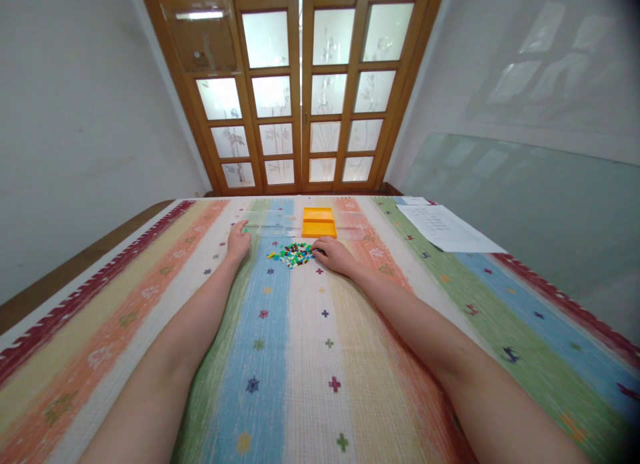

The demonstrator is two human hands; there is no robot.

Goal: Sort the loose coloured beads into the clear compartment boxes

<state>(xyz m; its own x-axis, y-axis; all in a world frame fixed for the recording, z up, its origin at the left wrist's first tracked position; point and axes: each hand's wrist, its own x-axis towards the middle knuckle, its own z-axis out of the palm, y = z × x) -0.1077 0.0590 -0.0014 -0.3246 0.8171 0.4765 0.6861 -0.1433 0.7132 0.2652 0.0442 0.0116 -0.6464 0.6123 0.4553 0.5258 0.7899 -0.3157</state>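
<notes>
A heap of tiny coloured pieces [296, 255], mostly green, blue, white, brown and yellow, lies on the striped cloth. My right hand [335, 255] rests at the heap's right edge, fingers curled together over the pieces; what they pinch is too small to make out. Over to the left, my left hand [239, 241] is at the near left side of a clear plastic box [267, 225]. A small green piece [245, 231] shows at its closed fingertips. Behind the heap stands an orange two-part box [319, 215].
Another clear plastic part [353, 225] is to the right of the orange box. Printed paper [445, 227] lies at the right side of the table. The striped tablecloth [295, 357] covers the table. Wooden doors [305, 91] with glass panes stand beyond the far edge.
</notes>
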